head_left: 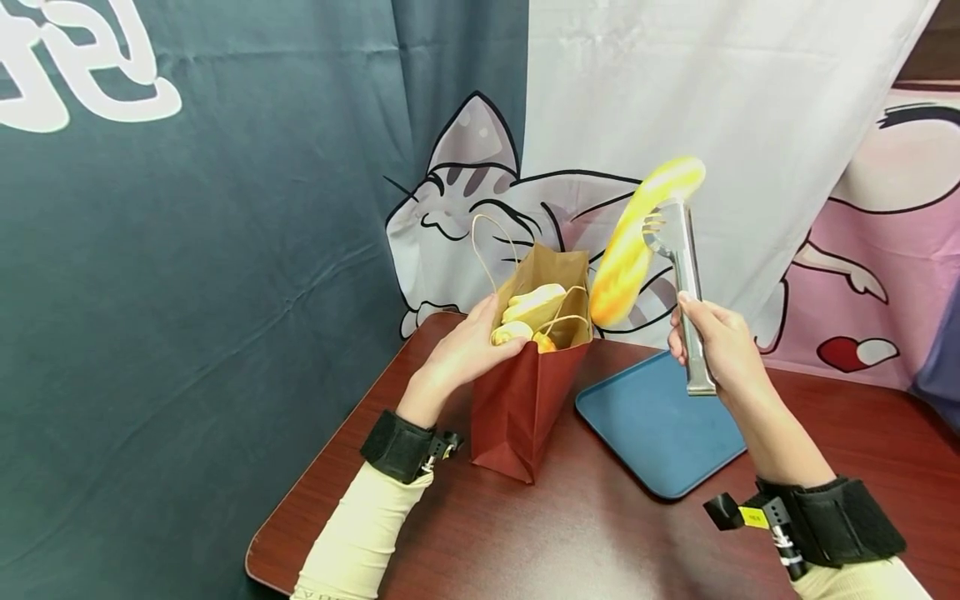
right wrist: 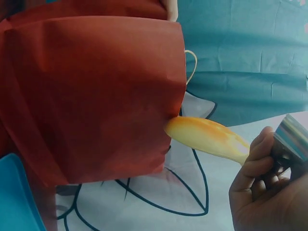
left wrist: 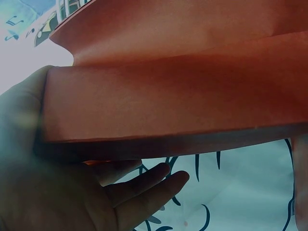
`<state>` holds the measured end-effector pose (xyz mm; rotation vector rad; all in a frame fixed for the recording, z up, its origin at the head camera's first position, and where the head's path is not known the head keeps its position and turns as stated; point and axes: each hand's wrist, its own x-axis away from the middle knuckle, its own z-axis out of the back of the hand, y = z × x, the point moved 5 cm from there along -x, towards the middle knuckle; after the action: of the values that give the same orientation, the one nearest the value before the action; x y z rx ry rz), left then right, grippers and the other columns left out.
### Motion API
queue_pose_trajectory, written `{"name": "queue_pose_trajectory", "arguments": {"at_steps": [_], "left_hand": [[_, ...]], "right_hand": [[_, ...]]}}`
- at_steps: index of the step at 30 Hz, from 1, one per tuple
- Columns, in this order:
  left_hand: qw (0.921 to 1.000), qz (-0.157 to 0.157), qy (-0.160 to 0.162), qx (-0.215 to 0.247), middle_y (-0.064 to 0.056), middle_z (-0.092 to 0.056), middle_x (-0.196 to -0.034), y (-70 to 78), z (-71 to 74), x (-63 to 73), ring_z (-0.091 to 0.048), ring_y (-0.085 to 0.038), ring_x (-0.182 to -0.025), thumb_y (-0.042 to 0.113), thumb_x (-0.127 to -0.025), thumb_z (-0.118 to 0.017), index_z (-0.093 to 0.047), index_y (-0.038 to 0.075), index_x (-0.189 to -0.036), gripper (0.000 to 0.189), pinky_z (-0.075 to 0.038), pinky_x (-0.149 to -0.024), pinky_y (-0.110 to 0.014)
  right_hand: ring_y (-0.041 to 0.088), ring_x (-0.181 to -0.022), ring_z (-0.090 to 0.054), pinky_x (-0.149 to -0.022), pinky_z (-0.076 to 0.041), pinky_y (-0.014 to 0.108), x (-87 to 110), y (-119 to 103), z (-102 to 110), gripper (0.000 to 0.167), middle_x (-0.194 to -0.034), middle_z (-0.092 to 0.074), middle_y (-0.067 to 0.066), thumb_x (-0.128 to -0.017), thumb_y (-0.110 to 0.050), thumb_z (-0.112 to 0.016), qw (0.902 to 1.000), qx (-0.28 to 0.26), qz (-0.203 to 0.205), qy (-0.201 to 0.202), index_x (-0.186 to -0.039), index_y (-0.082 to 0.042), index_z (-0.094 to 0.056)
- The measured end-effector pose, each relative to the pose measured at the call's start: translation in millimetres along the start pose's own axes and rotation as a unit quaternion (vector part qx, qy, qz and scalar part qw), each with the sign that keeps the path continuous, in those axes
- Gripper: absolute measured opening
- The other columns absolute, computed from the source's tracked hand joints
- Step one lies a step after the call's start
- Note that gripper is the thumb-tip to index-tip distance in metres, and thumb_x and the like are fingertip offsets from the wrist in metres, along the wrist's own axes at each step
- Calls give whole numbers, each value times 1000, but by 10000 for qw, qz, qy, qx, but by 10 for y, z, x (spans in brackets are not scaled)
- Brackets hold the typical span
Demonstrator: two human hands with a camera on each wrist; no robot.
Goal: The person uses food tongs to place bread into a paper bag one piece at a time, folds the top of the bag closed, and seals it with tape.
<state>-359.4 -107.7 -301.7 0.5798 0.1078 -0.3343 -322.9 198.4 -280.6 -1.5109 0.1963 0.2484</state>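
In the head view my right hand (head_left: 716,337) grips metal tongs (head_left: 688,283), whose tips clamp a long yellow baguette (head_left: 637,242). The baguette is tilted, its lower end beside the back right rim of a red paper bag (head_left: 517,408). My left hand (head_left: 468,346) holds the bag's left rim, thumb along the near edge. The left wrist view shows the thumb on one side of the bag wall and fingers on the other. Inside the bag lie a pale bread piece (head_left: 536,307) and other bread-like items (head_left: 512,333), partly hidden by the hand and handles.
A blue tray (head_left: 660,433) lies on the brown wooden table (head_left: 585,533), right of the bag. Thin string handles (head_left: 483,250) rise from the bag. Behind the table hangs a cloth (head_left: 300,208) printed with cartoon cats.
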Motion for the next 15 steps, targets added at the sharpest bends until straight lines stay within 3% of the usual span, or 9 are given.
{"name": "queue_pose_trajectory", "arguments": {"at_steps": [9,15], "left_hand": [[10000,-73,57,17,-6,-30,-163,7,7,3,-44,-29,-142,52,-90,-56,-24,13,-159,86,-42,-111,-51],[10000,-35,25,70,-5,-30,-163,-5,5,2,-44,-29,-142,54,-90,-55,-23,14,-160,87,-42,-112,-51]], "right_hand": [[6,-42,-52,-41,-42,21,-25,-100,-124,33,-51,-60,-5,-103,-33,-53,9989,-395,218,84,-77,-15,-62],[5,-41,-51,-40,-41,20,-31,-148,-250,34,-50,-60,-5,-104,-34,-52,9980,-513,372,-85,-77,-14,-61]]}}
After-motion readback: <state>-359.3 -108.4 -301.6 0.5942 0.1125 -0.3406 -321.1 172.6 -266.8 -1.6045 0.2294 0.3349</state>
